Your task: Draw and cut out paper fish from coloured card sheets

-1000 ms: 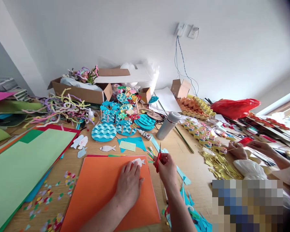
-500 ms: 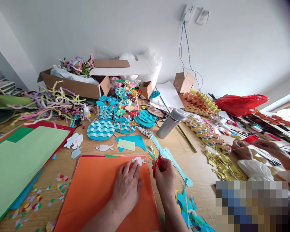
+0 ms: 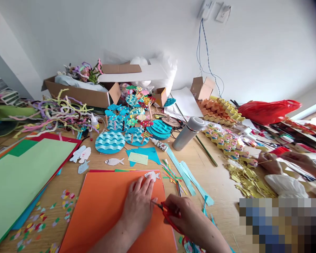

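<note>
My left hand (image 3: 138,202) lies flat on a stack of paper topped by an orange sheet (image 3: 100,207). Its fingertips touch a small white paper fish (image 3: 153,175) near the sheet's far right corner. Closed around red-handled scissors (image 3: 168,217), my right hand (image 3: 189,214) hovers over the right part of the sheet. The scissor tips point left, close to my left thumb. Beyond the stack is another white paper fish (image 3: 114,161), with a pale green paper piece (image 3: 138,158) to its right on blue scraps.
Thin coloured strips (image 3: 171,175) lie to the right, before a grey thermos (image 3: 188,133). Blue wavy discs (image 3: 110,142) stand behind. Green paper (image 3: 34,172) is stacked at left, near confetti (image 3: 38,223). A co-worker's hands (image 3: 271,163) are at far right.
My right hand has moved nearer to me, and the scissors have swung from pointing away to pointing left over the orange sheet. My left hand has stayed in place.
</note>
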A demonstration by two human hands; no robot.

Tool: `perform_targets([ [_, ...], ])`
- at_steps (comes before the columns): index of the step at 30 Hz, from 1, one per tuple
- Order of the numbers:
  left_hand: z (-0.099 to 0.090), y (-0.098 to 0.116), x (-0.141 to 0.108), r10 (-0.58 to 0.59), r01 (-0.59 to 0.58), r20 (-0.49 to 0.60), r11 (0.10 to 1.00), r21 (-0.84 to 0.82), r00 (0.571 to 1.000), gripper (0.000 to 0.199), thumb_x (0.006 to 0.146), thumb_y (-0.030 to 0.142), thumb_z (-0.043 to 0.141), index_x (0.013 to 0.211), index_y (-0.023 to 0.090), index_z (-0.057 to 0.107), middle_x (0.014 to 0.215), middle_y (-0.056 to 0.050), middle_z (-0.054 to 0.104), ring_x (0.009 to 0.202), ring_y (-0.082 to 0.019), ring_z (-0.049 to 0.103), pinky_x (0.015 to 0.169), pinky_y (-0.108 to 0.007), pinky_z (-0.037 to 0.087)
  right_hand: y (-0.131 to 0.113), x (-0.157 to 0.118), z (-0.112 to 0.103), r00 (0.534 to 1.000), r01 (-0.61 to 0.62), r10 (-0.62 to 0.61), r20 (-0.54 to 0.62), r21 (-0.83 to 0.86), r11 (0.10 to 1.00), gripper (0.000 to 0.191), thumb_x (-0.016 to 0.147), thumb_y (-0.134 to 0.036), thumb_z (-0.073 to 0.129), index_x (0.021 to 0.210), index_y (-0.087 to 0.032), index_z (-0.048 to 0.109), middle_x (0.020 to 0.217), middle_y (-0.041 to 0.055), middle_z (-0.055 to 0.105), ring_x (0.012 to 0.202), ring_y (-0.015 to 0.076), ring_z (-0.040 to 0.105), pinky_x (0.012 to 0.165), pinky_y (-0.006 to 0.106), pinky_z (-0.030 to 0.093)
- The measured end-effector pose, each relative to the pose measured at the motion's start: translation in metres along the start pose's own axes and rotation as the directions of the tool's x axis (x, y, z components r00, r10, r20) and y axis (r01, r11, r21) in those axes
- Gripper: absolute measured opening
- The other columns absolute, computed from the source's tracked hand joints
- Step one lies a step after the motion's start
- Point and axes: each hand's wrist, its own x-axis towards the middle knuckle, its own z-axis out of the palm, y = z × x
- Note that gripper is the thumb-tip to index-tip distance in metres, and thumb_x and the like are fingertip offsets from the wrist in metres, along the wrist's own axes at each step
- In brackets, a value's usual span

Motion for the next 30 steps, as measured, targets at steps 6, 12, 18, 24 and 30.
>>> perform_targets([
  [6, -0.001, -0.001, 0.000, 0.015, -0.015, 0.003, 1.000, 0.013, 1.000, 0.046, 0.090, 0.035, 0.043, 0.134, 0.022, 0.046, 0.141, -0.005, 0.045, 0.121, -0.028, 0.044, 0.095, -0.044, 0.038, -0.024, -0.019, -0.003, 0.957, 0.054, 0.026, 0.289, -0.266, 0.962, 0.026, 0.061, -0.005, 0.057, 0.077, -0.023, 0.067, 0.080, -0.0005, 0.070, 0.072, 0.0158, 0.062, 0.059, 0.021, 0.037],
  [12, -0.003, -0.001, 0.000, 0.004, -0.004, 0.028, 1.000, 0.002, 1.000, 0.046, 0.090, 0.037, 0.043, 0.133, 0.021, 0.048, 0.139, -0.003, 0.047, 0.120, -0.029, 0.045, 0.096, -0.045, 0.038, -0.030, -0.017, 0.012, 0.943, 0.129, 0.009, 0.333, -0.392, 0.911, 0.022, 0.066, -0.007, 0.063, 0.081, -0.023, 0.066, 0.085, 0.0004, 0.071, 0.081, 0.0192, 0.066, 0.070, 0.023, 0.045],
  [18, -0.002, -0.001, 0.000, -0.001, 0.001, 0.017, 1.000, 0.006, 1.000, 0.045, 0.089, 0.036, 0.045, 0.132, 0.022, 0.048, 0.138, -0.002, 0.049, 0.120, -0.028, 0.044, 0.097, -0.045, 0.037, -0.029, -0.005, 0.028, 0.891, 0.329, -0.050, 0.451, -0.566, 0.756, 0.019, 0.073, -0.009, 0.058, 0.089, -0.017, 0.066, 0.092, 0.0078, 0.072, 0.081, 0.0230, 0.068, 0.066, 0.026, 0.049],
  [24, -0.002, -0.001, 0.001, -0.013, 0.013, 0.027, 1.000, 0.003, 1.000, 0.045, 0.090, 0.038, 0.044, 0.132, 0.022, 0.048, 0.138, -0.002, 0.049, 0.120, -0.029, 0.044, 0.097, -0.045, 0.037, -0.020, -0.007, 0.041, 0.906, 0.377, -0.133, 0.401, -0.626, 0.683, 0.011, 0.079, -0.015, 0.057, 0.078, -0.018, 0.068, 0.077, 0.0056, 0.073, 0.070, 0.0192, 0.068, 0.058, 0.023, 0.046],
  [30, -0.006, 0.000, 0.001, -0.007, 0.007, 0.060, 1.000, 0.004, 0.998, 0.047, 0.091, 0.039, 0.041, 0.133, 0.019, 0.047, 0.139, -0.002, 0.048, 0.121, -0.028, 0.043, 0.098, -0.045, 0.036, -0.015, -0.011, 0.050, 0.933, 0.330, -0.150, 0.327, -0.610, 0.720, 0.013, 0.077, -0.019, 0.060, 0.068, -0.018, 0.070, 0.066, 0.0055, 0.071, 0.060, 0.0163, 0.066, 0.053, 0.021, 0.045],
])
